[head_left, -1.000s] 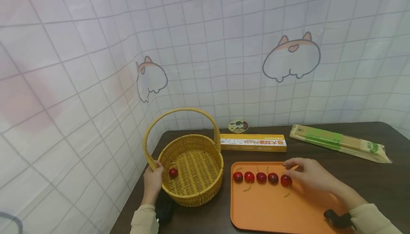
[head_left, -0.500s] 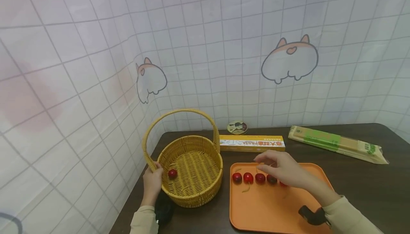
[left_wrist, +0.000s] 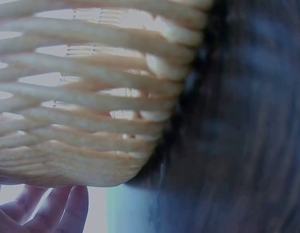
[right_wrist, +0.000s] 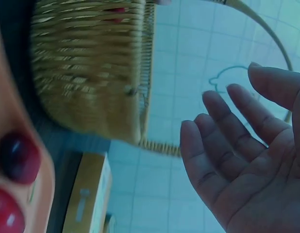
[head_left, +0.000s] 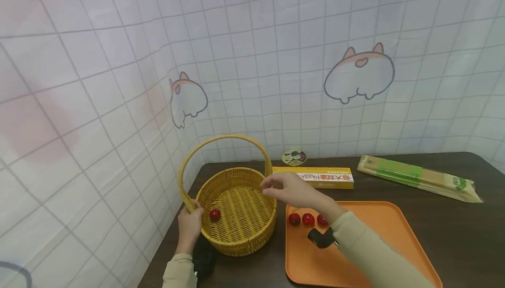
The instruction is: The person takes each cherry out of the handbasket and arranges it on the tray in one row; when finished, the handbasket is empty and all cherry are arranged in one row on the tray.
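Observation:
A yellow wicker basket point(head_left: 242, 246) with a tall hoop handle stands on the left of the table, one red cherry point(head_left: 215, 215) inside. My left hand point(head_left: 190, 223) grips the basket's left side where the handle meets the rim; its fingers point(left_wrist: 55, 211) show beside the weave in the left wrist view. Over the basket's right rim hovers my right hand point(head_left: 291, 189), fingers loosely bent, with nothing seen in it in the right wrist view. Below that arm lies an orange tray point(head_left: 388, 222) with a row of cherries point(head_left: 294, 219); the sleeve hides the row's right part.
Behind the tray lies a yellow pasta box point(head_left: 331, 183), with a round tin point(head_left: 293, 157) at the wall. A long green-and-cream packet point(head_left: 418, 176) rests at the back right. A grid-patterned cloth point(head_left: 244, 82) hangs behind the table.
My right hand has moved left from the right end of the cherry row, over the tray, to the basket's rim. My left hand and the basket have stayed in place.

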### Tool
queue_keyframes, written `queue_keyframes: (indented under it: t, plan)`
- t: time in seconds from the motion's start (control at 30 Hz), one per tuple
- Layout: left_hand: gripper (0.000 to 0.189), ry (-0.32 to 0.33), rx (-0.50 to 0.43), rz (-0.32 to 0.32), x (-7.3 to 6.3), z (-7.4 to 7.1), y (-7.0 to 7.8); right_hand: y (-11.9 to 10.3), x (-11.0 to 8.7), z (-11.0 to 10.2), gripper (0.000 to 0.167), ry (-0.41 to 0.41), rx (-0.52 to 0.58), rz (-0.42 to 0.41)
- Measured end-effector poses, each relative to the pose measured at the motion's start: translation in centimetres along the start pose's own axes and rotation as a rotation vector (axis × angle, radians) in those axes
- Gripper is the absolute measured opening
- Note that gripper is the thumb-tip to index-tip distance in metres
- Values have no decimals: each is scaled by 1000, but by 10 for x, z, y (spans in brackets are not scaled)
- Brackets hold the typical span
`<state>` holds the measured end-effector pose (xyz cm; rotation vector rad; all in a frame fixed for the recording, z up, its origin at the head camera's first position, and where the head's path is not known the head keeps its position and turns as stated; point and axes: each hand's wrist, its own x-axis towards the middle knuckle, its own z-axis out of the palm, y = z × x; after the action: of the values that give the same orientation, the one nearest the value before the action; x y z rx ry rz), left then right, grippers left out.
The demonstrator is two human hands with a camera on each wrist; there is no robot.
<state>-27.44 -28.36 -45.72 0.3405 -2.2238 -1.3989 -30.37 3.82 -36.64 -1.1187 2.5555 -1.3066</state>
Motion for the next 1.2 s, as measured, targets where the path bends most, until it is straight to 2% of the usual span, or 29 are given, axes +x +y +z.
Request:
queue_keyframes:
  t: [0.2, 0.4, 0.73, 0.97, 1.07, 1.2]
  plan:
    - [4, -4, 1, -19, 0, -3, 0, -7, 39, 18, 26, -72, -23, -9]
    - [5, -16, -3, -52, -4, -5, -2, -11, 69, 32, 26, -47, 1, 16]
    - [2, -9, -17, -26, 0, 0, 2, -4, 96, 46, 25, -28, 70, 110]
    - [5, -15, -28, -35, 1, 2, 2, -1, 112, 58, 26, 8, 55, 136]
    - [4, -9, -38, -35, 2, 2, 2, 1, 117, 63, 25, -18, 40, 137]
    - [3, -7, -46, -39, 1, 1, 0, 3, 123, 74, 22, -113, -12, 131]
